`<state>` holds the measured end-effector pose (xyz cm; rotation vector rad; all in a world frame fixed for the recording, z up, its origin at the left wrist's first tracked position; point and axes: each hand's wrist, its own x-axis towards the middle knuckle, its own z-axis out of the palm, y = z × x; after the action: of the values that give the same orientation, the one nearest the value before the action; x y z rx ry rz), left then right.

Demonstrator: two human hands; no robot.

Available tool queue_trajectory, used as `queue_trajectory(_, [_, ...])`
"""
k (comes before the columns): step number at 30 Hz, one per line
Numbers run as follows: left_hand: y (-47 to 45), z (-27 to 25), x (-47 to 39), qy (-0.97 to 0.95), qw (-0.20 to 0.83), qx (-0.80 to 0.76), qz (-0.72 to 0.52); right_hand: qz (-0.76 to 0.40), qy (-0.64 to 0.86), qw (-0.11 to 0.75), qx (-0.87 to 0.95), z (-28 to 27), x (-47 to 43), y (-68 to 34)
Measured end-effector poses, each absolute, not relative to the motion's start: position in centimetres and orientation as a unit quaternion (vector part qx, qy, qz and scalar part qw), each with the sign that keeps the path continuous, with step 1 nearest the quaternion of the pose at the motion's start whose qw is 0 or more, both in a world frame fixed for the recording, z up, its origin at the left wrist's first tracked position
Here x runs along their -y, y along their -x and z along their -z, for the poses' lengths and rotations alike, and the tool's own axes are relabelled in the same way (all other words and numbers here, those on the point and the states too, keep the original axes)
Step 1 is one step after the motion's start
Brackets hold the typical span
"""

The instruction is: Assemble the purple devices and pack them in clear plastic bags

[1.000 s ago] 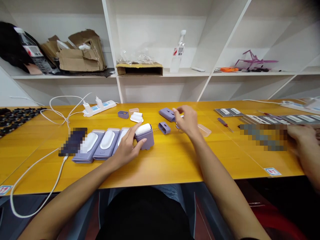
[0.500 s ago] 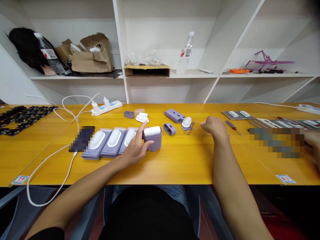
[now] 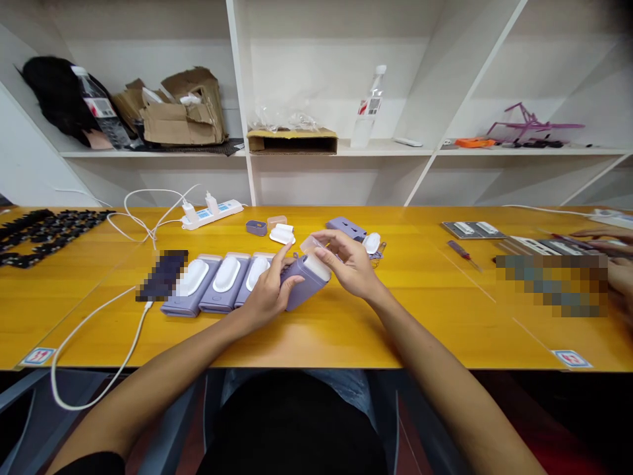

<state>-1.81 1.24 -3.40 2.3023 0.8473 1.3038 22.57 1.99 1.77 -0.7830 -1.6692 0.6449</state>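
Note:
My left hand (image 3: 271,285) is closed around a purple plastic case (image 3: 307,285), which leans to the right with its pale top end facing up. Over that end, my right hand (image 3: 349,260) pinches a clear, translucent cap (image 3: 310,244) between thumb and fingers. Whether the cap touches the case is hard to see. Left of my left hand lie several similar purple cases (image 3: 210,300) in a row, each with a white oval piece (image 3: 225,274) on top. Behind my hands are a purple ring-shaped part (image 3: 256,227), a pinkish translucent cap (image 3: 277,222) and a white part (image 3: 282,233).
A purple shell (image 3: 346,227) and a white oval part (image 3: 371,243) lie behind my right hand. A power strip (image 3: 212,214) with cables and a blurred-out dark device (image 3: 163,274) sit left. Rightward are a screwdriver (image 3: 462,253), grey plates (image 3: 475,229) and another person's hands (image 3: 620,270).
My right hand has come left from the bare table to the case's top, now with a translucent cap. The case in my left hand has tipped to the right. The neighbour's hands have shifted.

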Motion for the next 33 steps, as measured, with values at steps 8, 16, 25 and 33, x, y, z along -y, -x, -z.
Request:
queue_trajectory(8, [1.3, 3.5, -1.0, -0.796, 0.213, -0.288, -0.488, -0.283, 0.320, 0.510, 0.747, -1.3, -2.1, -22.6])
queue_trajectory(16, [1.0, 4.1, -0.9, -0.766, 0.243, -0.309, -0.509, -0.301, 0.290, 0.484, 0.769, -1.3, -1.6, -22.6])
queue_trajectory(25, [0.7, 3.9, -0.5, -0.735, 0.290, -0.309, -0.530, -0.397, 0.281, 0.495, 0.720, -1.5, -1.6, -22.6])
queue_trajectory(33, [0.4, 3.8, -0.3, -0.701, 0.339, -0.303, -0.550, -0.299, 0.284, 0.493, 0.766, -1.0, -2.0, -22.8])
